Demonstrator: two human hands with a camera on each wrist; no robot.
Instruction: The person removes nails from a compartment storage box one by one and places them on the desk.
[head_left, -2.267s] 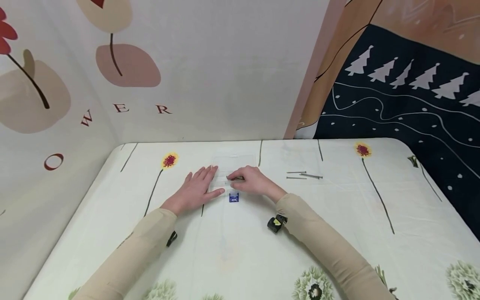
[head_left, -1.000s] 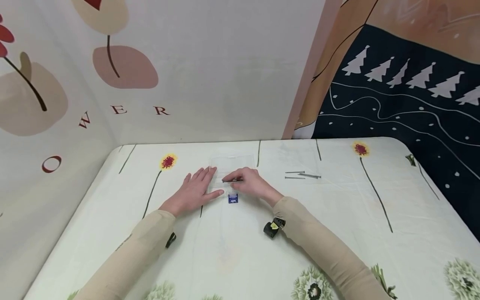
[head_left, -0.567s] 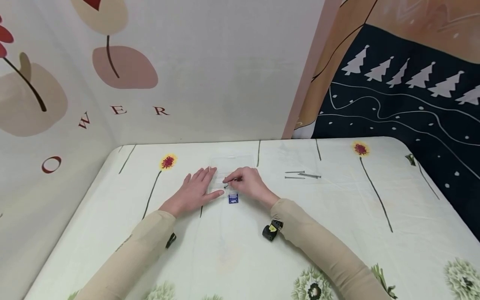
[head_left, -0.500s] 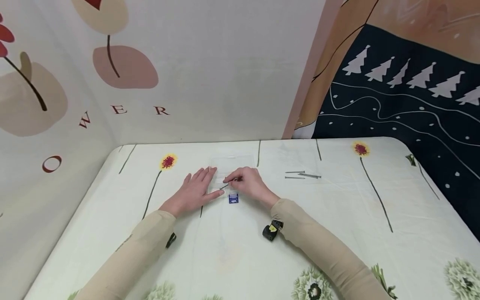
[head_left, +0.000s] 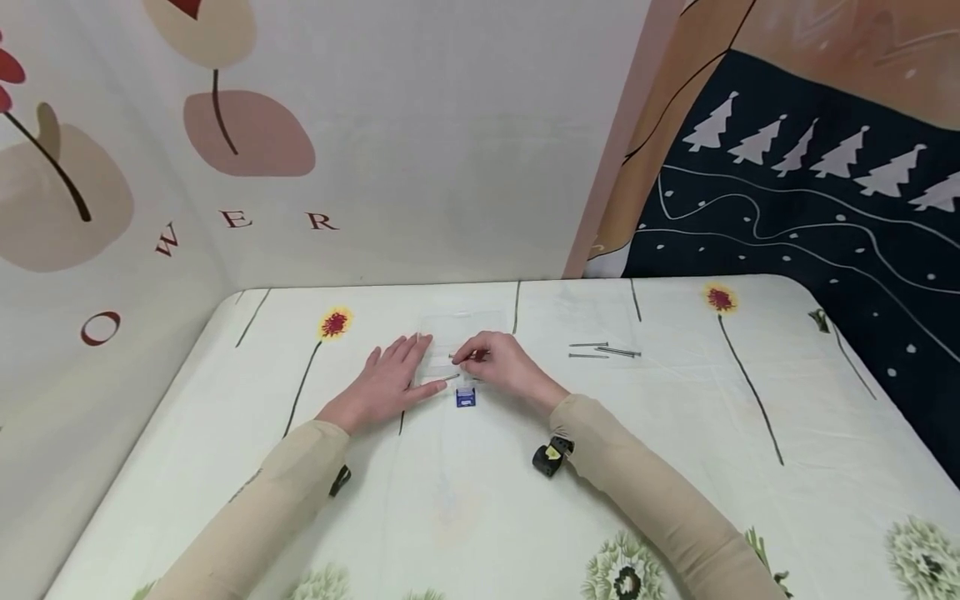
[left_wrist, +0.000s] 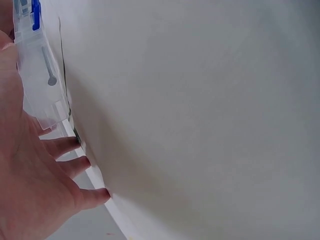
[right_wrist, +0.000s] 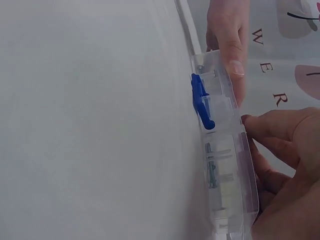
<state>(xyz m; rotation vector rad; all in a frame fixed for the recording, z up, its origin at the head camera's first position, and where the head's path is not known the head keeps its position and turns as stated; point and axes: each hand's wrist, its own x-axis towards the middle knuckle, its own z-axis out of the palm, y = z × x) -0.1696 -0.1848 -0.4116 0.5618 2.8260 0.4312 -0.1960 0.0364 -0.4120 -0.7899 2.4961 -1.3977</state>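
Note:
A clear plastic box (head_left: 427,367) stands on the table with its transparent lid (head_left: 465,320) folded back and a blue latch (head_left: 466,397) at the front. My left hand (head_left: 384,385) lies spread along its left side, fingers straight, thumb near the front corner. Over the compartments, my right hand (head_left: 501,363) pinches a nail, mostly hidden by the fingers, one end poking out at the left. One nail (head_left: 449,377) lies in the front left of the box; the left wrist view shows a nail (left_wrist: 49,67) through the wall. More nails (right_wrist: 211,167) show through the front in the right wrist view.
Several loose nails (head_left: 618,352) lie on the white flowered tablecloth (head_left: 450,500) to the right of the box. Behind the table hangs a printed pale cloth (head_left: 450,167), with a dark tree-patterned cloth (head_left: 810,200) at the right.
The nail slanting down from my right fingertips has been let go and now lies in the box's front left. My right hand has shifted slightly back. The left hand has stayed put.

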